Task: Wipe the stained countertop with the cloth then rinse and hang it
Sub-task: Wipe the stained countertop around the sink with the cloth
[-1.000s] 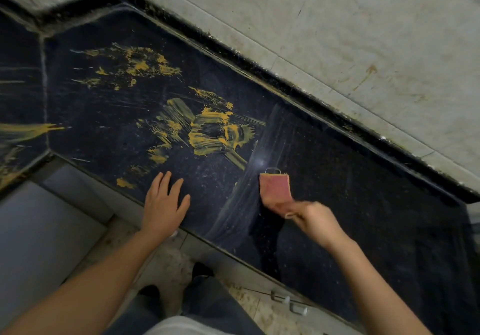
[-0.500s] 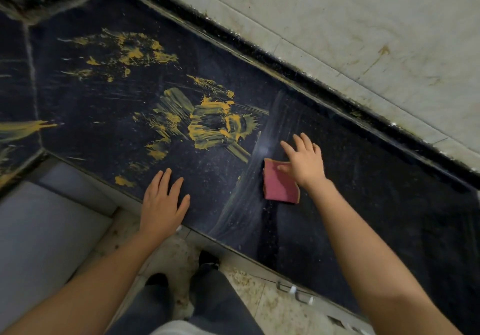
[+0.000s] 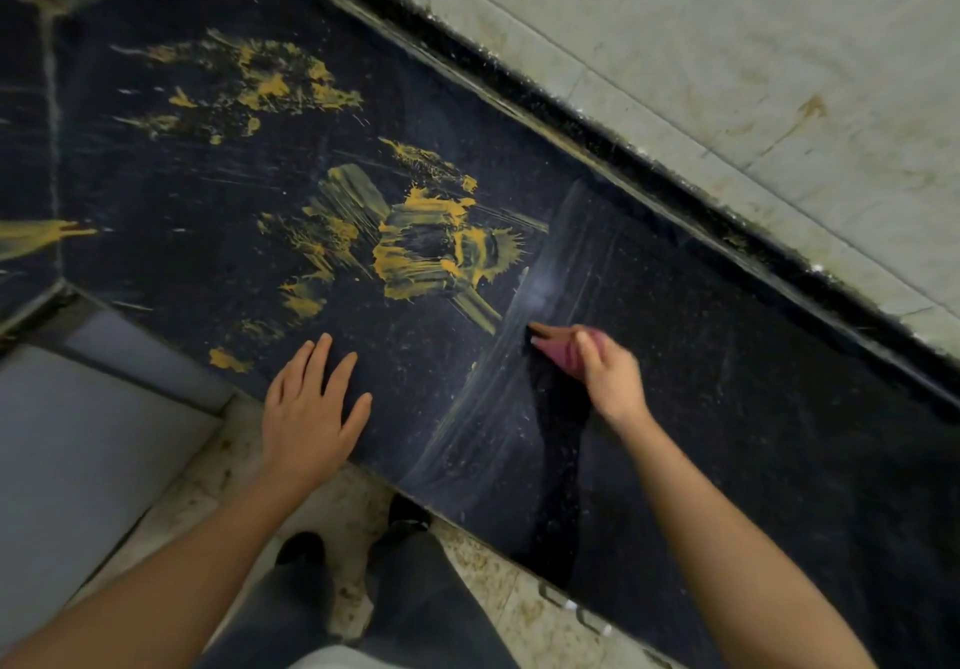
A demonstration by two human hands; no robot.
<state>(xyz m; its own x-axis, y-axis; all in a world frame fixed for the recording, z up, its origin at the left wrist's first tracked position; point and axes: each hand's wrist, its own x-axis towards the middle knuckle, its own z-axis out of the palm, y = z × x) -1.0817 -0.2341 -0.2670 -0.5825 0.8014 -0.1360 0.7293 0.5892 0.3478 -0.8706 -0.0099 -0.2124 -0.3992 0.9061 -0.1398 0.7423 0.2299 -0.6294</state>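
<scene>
The black stone countertop (image 3: 727, 408) runs diagonally across the view. Yellow smeared stains (image 3: 436, 247) cover its middle, with more yellow splatter (image 3: 270, 86) further back left. My right hand (image 3: 610, 375) grips a small pink-red cloth (image 3: 563, 351) just right of the main stain, its near edge lifted off the stone. The hand and cloth are blurred. My left hand (image 3: 309, 411) rests flat with fingers spread on the counter's front edge. A pale wiped streak (image 3: 519, 356) curves between the cloth and the stain.
A stained pale tiled wall (image 3: 727, 71) rises behind the counter, with a dark grimy joint along its base. Another counter section (image 3: 21, 149) with a yellow smear lies at far left. Below are a grey cabinet front (image 3: 78, 460), a speckled floor and my feet.
My right hand lay with fingers spread over the flat cloth half a second ago; now it has slid slightly back toward me and grips the cloth, lifting its edge. My left hand stays put.
</scene>
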